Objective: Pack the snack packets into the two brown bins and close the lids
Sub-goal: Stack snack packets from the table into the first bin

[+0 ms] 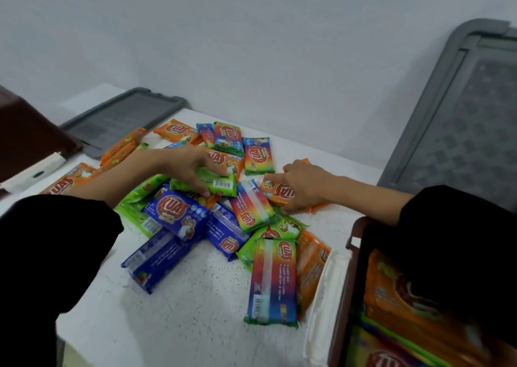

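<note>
Several snack packets in orange, green, blue and rainbow wrappers lie in a loose heap point(223, 221) on the white table point(179, 305). My left hand point(193, 165) grips a green packet point(212, 183) near the heap's middle. My right hand point(302, 185) pinches an orange packet point(279, 192) at the heap's right side. One brown bin point(347, 296) stands open at the lower right with orange and green packets inside. The other brown bin point(30, 140) shows at the left edge, its inside hidden.
A grey lid point(123, 117) lies flat behind the left bin. A second grey lid point(458, 120) leans against the wall at the right. White latches point(324, 305) hang on the bins' sides. The table's front edge runs at the lower left.
</note>
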